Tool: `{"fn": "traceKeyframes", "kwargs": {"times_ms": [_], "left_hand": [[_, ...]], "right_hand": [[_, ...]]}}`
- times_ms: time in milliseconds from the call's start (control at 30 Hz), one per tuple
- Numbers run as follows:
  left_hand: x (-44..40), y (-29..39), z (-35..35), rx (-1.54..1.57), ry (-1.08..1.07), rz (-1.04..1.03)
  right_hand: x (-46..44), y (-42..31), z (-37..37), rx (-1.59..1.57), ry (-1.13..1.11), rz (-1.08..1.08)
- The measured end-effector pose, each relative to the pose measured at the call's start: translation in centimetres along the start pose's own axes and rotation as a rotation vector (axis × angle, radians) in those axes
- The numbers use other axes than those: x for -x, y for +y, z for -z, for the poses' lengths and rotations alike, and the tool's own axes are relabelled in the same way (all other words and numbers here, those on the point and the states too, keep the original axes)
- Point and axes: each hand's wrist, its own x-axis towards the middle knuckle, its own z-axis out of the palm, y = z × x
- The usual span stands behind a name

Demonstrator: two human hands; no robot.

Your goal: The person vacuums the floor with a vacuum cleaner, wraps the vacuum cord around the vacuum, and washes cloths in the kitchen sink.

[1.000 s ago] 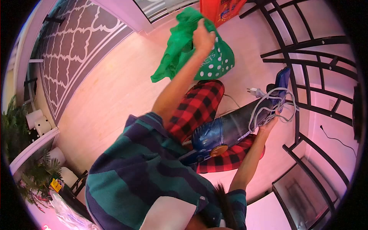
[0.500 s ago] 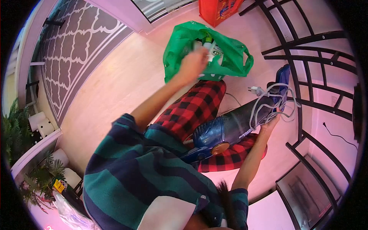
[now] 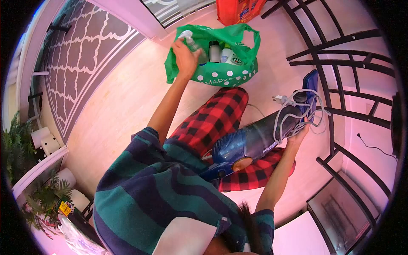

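My left hand [image 3: 185,58] is at the left side of a green shopping bag [image 3: 225,73], with fingers and thumb closed around a clear spray bottle [image 3: 191,42] with a white trigger head. Inside the open bag, a dark-capped bottle [image 3: 214,52] and a white bottle [image 3: 234,60] stand to the right of it. Across my lap lies a blue and black handheld vacuum cleaner [image 3: 255,138], tilted up to the right. My right hand [image 3: 300,132] grips its far end from below, partly hidden by the loosely looped grey power cord [image 3: 293,111] with its plug.
An orange-red bag [image 3: 240,10] stands beyond the green one. Black metal rack frames [image 3: 340,63] line the right side. A grey patterned rug [image 3: 89,46] lies at the left, with potted plants [image 3: 46,193] below it. My legs in checked trousers [image 3: 212,114] are folded on the floor.
My left hand has moved left from the bag's middle to the spray bottle at its left side. The bag's opening and handle have shifted left. The vacuum cleaner has barely moved.
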Motion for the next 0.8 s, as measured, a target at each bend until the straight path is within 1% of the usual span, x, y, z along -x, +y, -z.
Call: {"fn": "traceKeyframes", "kwargs": {"times_ms": [67,167,200,300,333,433,500,533,567,633,700,733,800], "left_hand": [[-1.1,-0.7,-0.3,0.035,0.054,0.124],[-3.0,-1.8,-0.7,0.067,0.013,0.120],[-3.4,-1.9,-1.2,0.095,0.042,0.094],[-4.8,-2.4,-1.8,0.249,-0.125,-0.079],[-4.7,-2.0,-1.4,0.265,-0.167,-0.059],[-3.2,-0.9,1.7,0.484,-0.107,0.021],[-3.7,-1.2,7.1,0.509,0.099,0.052],[-4.0,-1.4,9.9,0.632,0.228,0.058],[-4.6,-2.0,12.9,0.678,0.268,0.018],[-5.1,-3.1,17.4,0.748,0.388,0.045],[-5.1,-5.7,20.2,0.718,0.366,0.103],[-4.9,-7.1,20.5,0.646,0.357,0.080],[-4.3,-9.8,18.8,0.556,0.335,0.096]], "right_hand": [[0.3,0.2,0.5,0.001,-0.004,0.002],[0.1,0.0,0.8,0.007,-0.024,-0.016],[0.0,0.0,0.9,0.011,-0.015,-0.011],[0.0,0.0,1.0,0.009,-0.020,-0.011],[0.0,0.0,0.9,0.006,-0.029,-0.015],[0.0,0.0,0.9,-0.014,-0.033,-0.029],[-0.5,0.1,1.7,0.025,-0.004,0.006],[-0.7,0.1,2.0,0.051,0.008,0.018],[-0.7,0.1,1.9,0.045,0.002,-0.007],[-0.7,0.1,1.5,0.030,-0.022,-0.053],[-0.6,0.2,1.1,0.047,-0.042,-0.035],[-0.4,0.3,0.8,0.048,-0.038,-0.035],[-0.9,0.4,0.8,0.028,-0.045,-0.073]]}}
